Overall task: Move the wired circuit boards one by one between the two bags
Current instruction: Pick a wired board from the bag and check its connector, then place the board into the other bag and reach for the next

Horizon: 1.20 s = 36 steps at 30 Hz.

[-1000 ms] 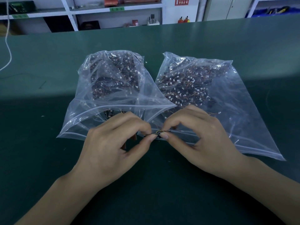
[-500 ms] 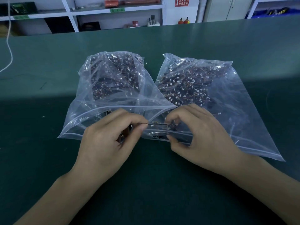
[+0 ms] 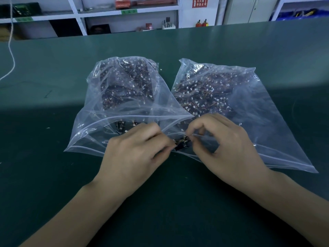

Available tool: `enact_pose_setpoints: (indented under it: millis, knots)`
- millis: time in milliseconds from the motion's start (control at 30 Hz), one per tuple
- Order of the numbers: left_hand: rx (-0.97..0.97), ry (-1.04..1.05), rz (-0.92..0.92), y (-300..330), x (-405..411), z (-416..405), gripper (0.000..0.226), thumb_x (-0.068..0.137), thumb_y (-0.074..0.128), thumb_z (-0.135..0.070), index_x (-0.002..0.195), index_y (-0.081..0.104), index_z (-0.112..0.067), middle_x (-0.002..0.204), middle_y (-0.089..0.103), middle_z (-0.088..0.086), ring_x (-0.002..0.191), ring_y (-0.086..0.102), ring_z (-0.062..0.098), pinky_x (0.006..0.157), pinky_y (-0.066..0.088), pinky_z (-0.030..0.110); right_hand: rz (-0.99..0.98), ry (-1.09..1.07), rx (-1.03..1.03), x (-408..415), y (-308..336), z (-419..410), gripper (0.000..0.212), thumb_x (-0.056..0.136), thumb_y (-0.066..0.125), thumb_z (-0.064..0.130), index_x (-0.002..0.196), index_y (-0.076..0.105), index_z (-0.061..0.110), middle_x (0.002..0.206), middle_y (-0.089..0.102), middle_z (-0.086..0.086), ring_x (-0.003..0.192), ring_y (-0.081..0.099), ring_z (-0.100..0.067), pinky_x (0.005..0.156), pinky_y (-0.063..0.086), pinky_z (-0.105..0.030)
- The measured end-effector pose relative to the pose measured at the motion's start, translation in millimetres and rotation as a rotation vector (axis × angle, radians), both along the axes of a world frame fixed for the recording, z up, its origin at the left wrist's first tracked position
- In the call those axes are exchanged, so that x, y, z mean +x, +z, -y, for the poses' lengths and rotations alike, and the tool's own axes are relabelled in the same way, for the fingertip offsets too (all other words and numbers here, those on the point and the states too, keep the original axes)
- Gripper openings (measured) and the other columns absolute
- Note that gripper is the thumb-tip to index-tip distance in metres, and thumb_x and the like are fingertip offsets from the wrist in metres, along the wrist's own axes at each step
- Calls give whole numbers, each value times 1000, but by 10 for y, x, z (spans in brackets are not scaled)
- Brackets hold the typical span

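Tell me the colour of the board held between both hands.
Black, with orange-yellow wires, in the head view: circuit board.

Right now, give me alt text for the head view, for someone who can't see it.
Both hands, left hand and right hand, pinch one small wired circuit board between them at the mouths of two clear bags, left bag and right bag, both holding many boards, on a green table.

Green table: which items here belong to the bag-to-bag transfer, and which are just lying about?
Job:
small black wired circuit board, pinched by left hand and right hand
left clear plastic bag
right clear plastic bag

Lying about:
white cord
white shelving
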<state>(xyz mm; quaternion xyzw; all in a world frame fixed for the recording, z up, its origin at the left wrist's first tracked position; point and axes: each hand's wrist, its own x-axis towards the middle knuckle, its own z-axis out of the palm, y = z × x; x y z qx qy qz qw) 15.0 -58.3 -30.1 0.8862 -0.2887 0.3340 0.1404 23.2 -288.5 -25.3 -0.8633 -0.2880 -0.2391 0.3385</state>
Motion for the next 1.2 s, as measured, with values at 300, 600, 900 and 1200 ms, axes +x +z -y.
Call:
enact_pose_setpoints:
  millis: [300, 600, 900, 1200]
  knots:
    - [-14, -2, -174, 33, -71, 13, 21, 103, 64, -36, 87, 74, -27, 72, 56, -14, 63, 55, 6, 48, 39, 24, -22, 13, -10, -8, -9, -14, 21, 88, 73, 6, 98, 68, 24, 91, 57, 26, 89, 60, -7, 82, 51, -30]
    - [-29, 394, -313, 75, 5, -392, 33, 94, 65, -58, 82, 53, -30, 63, 52, -13, 61, 58, 19, 59, 46, 36, -22, 14, -6, 10, -27, -10, 24, 89, 75, 7, 98, 67, 27, 89, 53, 33, 89, 60, -6, 83, 51, -30]
    - [-16, 370, -388, 88, -21, -372, 31, 90, 62, -67, 107, 62, -41, 75, 57, -18, 72, 61, 14, 65, 53, 38, -47, 9, 8, 1, -34, -2, 24, 89, 75, 8, 98, 66, 28, 92, 58, 27, 90, 61, -7, 83, 54, -34]
    - [-29, 337, -266, 65, 15, -420, 7, 92, 76, -39, 90, 70, -36, 74, 59, -16, 65, 59, 14, 55, 49, 32, -54, 13, -10, -5, -23, -2, 20, 89, 74, 10, 99, 69, 27, 90, 54, 32, 89, 61, -7, 84, 52, -30]
